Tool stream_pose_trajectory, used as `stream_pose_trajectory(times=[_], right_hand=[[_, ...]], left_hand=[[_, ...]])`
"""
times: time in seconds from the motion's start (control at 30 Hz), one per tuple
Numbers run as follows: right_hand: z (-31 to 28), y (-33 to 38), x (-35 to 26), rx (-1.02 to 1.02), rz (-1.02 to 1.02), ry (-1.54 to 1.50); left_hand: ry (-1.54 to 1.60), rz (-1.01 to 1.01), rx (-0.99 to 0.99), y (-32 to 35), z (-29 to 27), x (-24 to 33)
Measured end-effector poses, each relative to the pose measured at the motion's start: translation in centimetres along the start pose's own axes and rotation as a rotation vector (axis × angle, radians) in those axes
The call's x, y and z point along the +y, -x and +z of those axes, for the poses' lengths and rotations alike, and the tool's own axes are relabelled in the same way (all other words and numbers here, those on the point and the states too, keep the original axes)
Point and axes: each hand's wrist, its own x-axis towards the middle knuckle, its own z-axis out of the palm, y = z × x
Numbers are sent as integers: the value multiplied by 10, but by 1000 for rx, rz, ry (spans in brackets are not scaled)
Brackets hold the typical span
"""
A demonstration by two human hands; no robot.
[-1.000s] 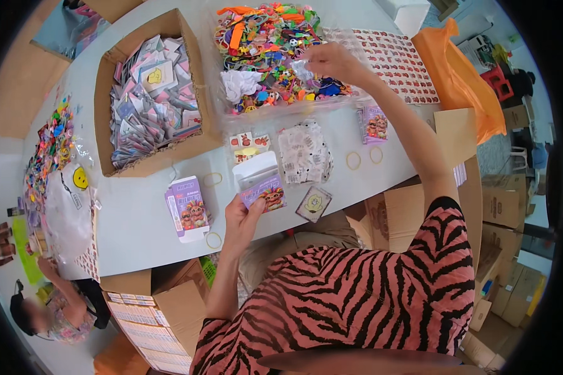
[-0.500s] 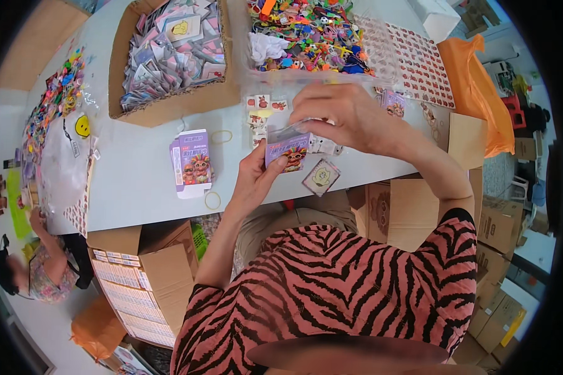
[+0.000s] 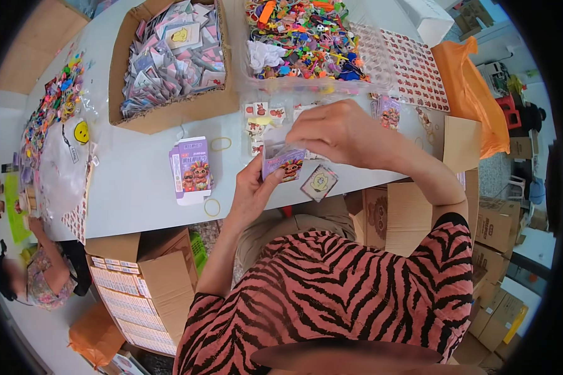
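My left hand (image 3: 249,187) grips a small purple carton (image 3: 292,167) printed with cartoon figures, its thumb across the front. At the carton's top, my right hand (image 3: 341,132) pinches a clear plastic packet (image 3: 284,149) that sits partly in the opening; its contents cannot be made out. Just right of the carton, a square card with a yellow cartoon figure (image 3: 319,182) lies on the table edge. Left of my hands rests a stack of flat purple cartons (image 3: 192,169). Small sticker squares (image 3: 256,110) lie beyond the carton.
Beyond my hands stand a cardboard box of sleeved cards (image 3: 229,94) and a clear tray (image 3: 251,80) of colourful trinkets. Rubber bands (image 3: 221,144) lie on the white table (image 3: 131,181). An orange bag (image 3: 475,94) is at right. A co-worker (image 3: 47,275) sits at far left.
My right hand has lowered slightly towards the carton's opening, and the clear packet sits lower at it. My left hand keeps its hold on the carton. The view has shifted slightly.
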Motion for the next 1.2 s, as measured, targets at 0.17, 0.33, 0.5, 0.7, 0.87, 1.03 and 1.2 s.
stream_pose_trajectory(times=[0.17,0.33,0.5,0.7,0.87,1.03,1.2], right_hand=[[12,2,0,-174,-20,243],[-3,-8,9,2,75,-27],[-15,-25,116,248,267,175],[14,-33,207,81,350,520],[15,-49,211,-112,534,356],[15,-43,220,-107,547,320],[20,-44,211,-91,468,238]], left_hand=[[-36,31,-28,-2,1,0],[36,23,28,1,-1,-7],[-22,0,20,0,1,-4],[-45,4,73,0,5,5],[-42,-27,69,-1,1,7],[-54,-30,64,-2,2,6],[-62,-34,55,0,1,-2]])
